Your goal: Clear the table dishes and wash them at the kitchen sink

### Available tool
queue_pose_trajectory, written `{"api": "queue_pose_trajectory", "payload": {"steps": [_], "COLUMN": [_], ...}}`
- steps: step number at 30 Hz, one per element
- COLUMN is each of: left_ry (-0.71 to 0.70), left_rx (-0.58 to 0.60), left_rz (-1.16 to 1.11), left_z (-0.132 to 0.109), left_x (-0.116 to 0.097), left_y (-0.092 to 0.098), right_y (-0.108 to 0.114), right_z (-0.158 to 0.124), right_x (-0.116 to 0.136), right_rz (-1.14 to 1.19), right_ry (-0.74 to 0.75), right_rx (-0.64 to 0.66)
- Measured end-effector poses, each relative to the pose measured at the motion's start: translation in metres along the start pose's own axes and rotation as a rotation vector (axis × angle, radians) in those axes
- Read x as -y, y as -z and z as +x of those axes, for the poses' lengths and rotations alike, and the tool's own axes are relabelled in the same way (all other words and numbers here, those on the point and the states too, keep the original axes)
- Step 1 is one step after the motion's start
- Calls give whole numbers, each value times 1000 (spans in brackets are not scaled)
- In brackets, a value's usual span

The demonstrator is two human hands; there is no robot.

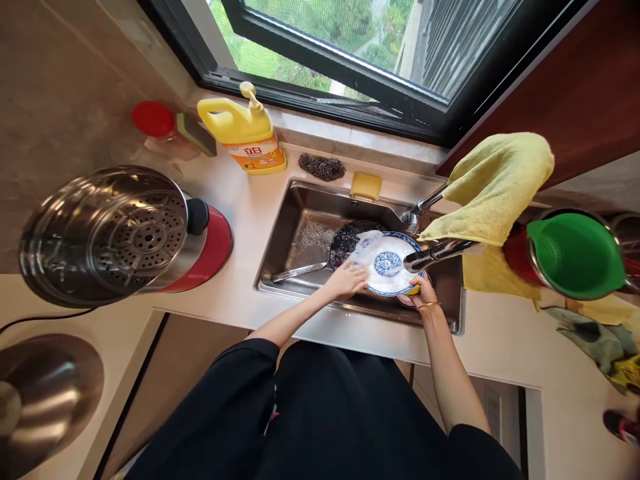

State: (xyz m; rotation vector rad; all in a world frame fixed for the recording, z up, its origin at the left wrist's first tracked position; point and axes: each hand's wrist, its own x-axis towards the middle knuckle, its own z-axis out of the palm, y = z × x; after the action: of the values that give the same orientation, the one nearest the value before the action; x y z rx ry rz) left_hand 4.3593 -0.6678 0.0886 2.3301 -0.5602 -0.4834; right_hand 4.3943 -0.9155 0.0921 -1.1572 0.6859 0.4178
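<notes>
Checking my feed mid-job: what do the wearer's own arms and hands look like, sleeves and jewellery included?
Both sleeves are black and short, leaving the forearms bare. The left hand and right hand are ungloved. A thin gold-coloured bangle circles the right wrist; none shows on the left.

They've got a pretty loose black top (345,413) on with roomy, shortish sleeves (253,363), plus a little whitish-and-pink detail (274,415) down its left side that's honestly too small to make out, and a skinny gold-coloured bangle (429,305) just above the right hand (424,292).
</notes>
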Motion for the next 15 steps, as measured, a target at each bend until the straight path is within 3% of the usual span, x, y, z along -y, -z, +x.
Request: {"api": "queue_pose_trajectory", "payload": {"steps": [4,7,10,12,15], "left_ry": [152,269,255,193,51], "left_rx": [-179,-250,-246,-209,-81], "left_rz": [98,102,-129,-318,-489], "left_z": [31,71,96,94,68], "left_x": [14,-6,-38,-54,-65], "left_y": [1,-9,-19,-23,-24], "right_y": [-15,-33,-43,-41,-29], "right_z": [-12,-19,-19,-15,-8], "right_x": [-13,-21,-23,-20,-13], "right_rz": [-30,-23,-17,-2,-1], "right_ry": [-61,-102,-132,-138,-76], "right_rx": [79,145,162,156,158]}}
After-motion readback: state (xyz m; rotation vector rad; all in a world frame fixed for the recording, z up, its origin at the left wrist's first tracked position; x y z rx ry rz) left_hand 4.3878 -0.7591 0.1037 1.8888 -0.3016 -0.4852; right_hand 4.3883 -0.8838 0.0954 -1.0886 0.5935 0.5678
